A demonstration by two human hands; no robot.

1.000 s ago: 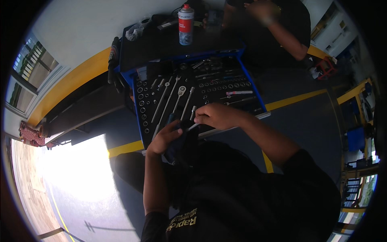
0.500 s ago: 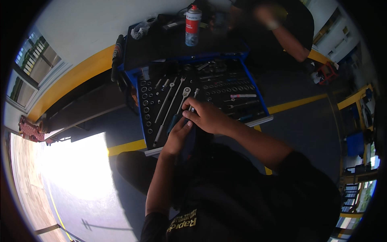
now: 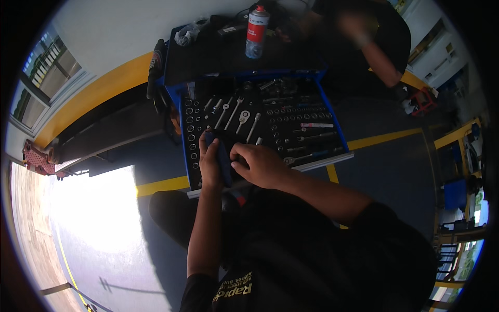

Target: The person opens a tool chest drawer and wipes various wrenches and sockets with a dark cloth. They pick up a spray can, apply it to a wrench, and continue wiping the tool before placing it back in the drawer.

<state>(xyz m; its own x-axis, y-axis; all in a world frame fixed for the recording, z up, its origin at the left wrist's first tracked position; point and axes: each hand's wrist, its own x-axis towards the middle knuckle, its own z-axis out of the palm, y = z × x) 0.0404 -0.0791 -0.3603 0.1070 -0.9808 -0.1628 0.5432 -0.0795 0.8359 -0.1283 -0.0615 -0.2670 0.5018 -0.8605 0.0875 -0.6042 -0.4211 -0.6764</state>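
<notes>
My left hand (image 3: 210, 167) is closed around a dark blue flat thing (image 3: 224, 162), too dark to name, over the front of an open tool drawer (image 3: 322, 165). Just right of it, my right hand (image 3: 261, 165) has its fingers curled in. Whatever they hold, if anything, is hidden. Beyond the hands, a ratchet (image 3: 244, 117) and an extension bar (image 3: 254, 128) lie in the black tray. A small metal socket (image 3: 259, 141) shows right beside the right hand's knuckles. Rings of sockets (image 3: 190, 128) line the tray's left side, and wrenches (image 3: 318, 137) lie at the right.
A red and white spray can (image 3: 256, 32) stands on the blue cabinet's black top (image 3: 218, 60), near crumpled clear plastic (image 3: 186, 36). Another person's blurred hand and arm (image 3: 377, 60) are at the far right. A dark bench (image 3: 114, 122) runs along the left wall.
My hands have parted from each other. The left hand has shifted left and lifted the dark blue thing into view; the right has drawn slightly nearer, uncovering more of the tray.
</notes>
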